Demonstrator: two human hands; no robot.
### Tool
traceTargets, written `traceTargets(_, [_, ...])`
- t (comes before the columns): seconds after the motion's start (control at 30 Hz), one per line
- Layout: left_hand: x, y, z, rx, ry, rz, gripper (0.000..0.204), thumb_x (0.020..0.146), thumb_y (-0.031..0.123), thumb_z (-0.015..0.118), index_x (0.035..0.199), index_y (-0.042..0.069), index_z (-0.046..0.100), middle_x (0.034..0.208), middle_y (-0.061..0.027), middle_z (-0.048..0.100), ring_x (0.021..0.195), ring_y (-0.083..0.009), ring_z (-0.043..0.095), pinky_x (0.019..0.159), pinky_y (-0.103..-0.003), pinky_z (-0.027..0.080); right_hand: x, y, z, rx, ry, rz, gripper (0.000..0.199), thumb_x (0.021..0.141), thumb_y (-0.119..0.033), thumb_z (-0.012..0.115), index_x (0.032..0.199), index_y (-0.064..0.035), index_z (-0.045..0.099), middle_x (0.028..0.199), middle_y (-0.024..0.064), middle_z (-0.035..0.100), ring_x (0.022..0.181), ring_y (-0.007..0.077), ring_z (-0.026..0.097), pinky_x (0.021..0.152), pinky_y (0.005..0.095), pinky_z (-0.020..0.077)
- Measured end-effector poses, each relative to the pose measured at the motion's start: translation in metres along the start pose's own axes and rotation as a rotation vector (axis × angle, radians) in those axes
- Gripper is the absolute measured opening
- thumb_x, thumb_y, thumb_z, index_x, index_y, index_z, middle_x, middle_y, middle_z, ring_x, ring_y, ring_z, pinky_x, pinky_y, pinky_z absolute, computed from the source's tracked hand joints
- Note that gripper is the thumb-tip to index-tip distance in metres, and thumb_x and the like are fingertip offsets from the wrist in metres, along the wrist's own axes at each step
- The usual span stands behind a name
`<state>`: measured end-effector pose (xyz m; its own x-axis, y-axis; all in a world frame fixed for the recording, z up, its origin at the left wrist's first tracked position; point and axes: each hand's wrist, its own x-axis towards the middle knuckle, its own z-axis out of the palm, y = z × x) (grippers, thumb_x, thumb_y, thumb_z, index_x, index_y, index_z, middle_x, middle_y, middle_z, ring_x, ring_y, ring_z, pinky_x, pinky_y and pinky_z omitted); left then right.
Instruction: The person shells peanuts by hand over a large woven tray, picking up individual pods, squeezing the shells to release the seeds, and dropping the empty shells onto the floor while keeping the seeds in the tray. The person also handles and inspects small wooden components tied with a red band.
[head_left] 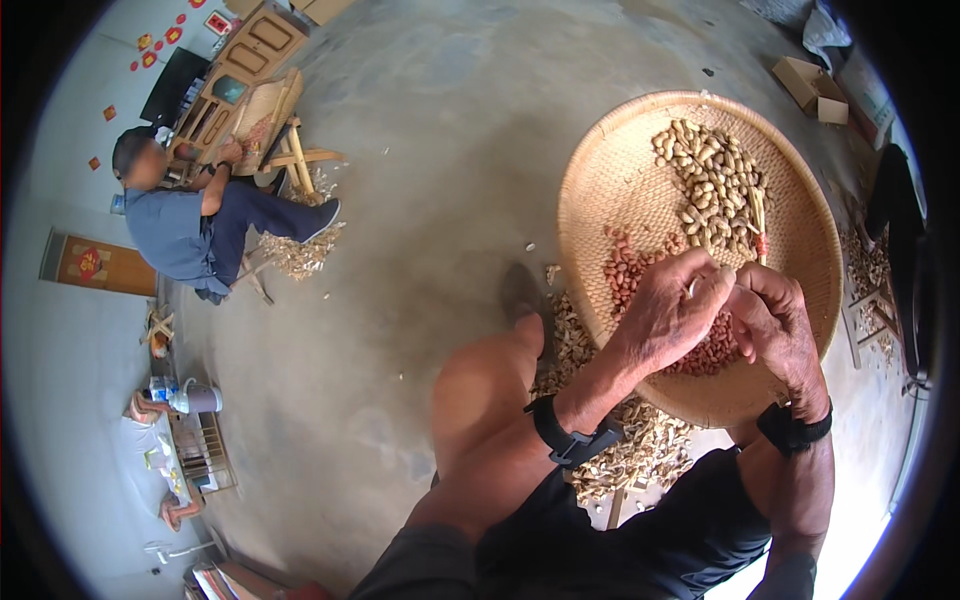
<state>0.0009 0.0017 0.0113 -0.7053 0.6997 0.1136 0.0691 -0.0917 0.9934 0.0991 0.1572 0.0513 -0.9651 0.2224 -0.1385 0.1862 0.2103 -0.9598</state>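
Note:
A round woven basket tray (606,175) sits in front of me, tilted in view. Unshelled peanuts (708,175) are heaped in its far part, and red shelled kernels (625,268) lie in the nearer part, partly under my hands. My left hand (675,308) and my right hand (778,325) meet above the kernels, fingertips pinched together. Between them shows a small pale bit of a peanut, mostly covered by the fingers. Beside the unshelled heap rests a thin bundle of pale sticks (759,222) with a red tie. Black bands circle both wrists.
Empty shells (640,450) pile on the floor beneath the tray, around my legs. At the left, another person (175,215) sits at a woven tray (262,115) on a wooden stand, shells below. An open cardboard box (810,90) stands far right; a dark chair-like object is at the right edge.

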Motion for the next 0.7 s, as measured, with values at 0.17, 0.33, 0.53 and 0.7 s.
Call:
traceTargets(0.17, [0.0,-0.002,-0.004,-0.041,-0.042,0.004,0.029,0.105,0.026,0.059,0.092,0.0,0.064,0.069,-0.0002,0.056,0.064,-0.0057,0.05,0.056,-0.027,0.041,-0.001,-0.006,0.0,0.132,-0.056,0.086,0.03,0.103,-0.023,0.06,0.079,-0.004,0.06,0.055,-0.0036,0.049,0.043,0.0041,0.044,0.04,0.0225,0.0314])
traceTargets(0.33, [-0.001,0.004,-0.007,-0.031,-0.075,-0.001,0.027,0.105,0.024,0.059,0.092,0.001,0.064,0.07,-0.0003,0.057,0.064,-0.0057,0.05,0.055,-0.027,0.041,-0.002,-0.007,-0.003,0.228,-0.096,0.093,0.036,0.103,-0.032,0.063,0.08,-0.0047,0.06,0.054,-0.0041,0.047,0.043,0.0042,0.044,0.039,0.0225,0.0299])
traceTargets(0.53, [-0.002,-0.001,-0.005,-0.028,-0.038,0.047,0.027,0.105,0.022,0.058,0.09,0.0,0.062,0.069,-0.0008,0.054,0.063,-0.0067,0.048,0.055,-0.028,0.041,0.0,-0.004,0.001,0.242,-0.08,0.145,0.041,0.104,-0.039,0.062,0.079,-0.0061,0.061,0.055,-0.0068,0.041,0.044,0.0041,0.037,0.039,0.0229,0.0254])
traceTargets(0.7, [-0.002,0.003,-0.002,-0.029,0.0,0.052,0.027,0.106,0.021,0.057,0.09,0.0,0.06,0.07,-0.0024,0.054,0.066,-0.0073,0.049,0.058,-0.028,0.043,-0.001,0.003,0.007,0.273,0.015,0.113,0.038,0.106,-0.034,0.058,0.081,-0.0059,0.06,0.056,-0.0082,0.039,0.045,0.0036,0.031,0.042,0.0233,0.0224])
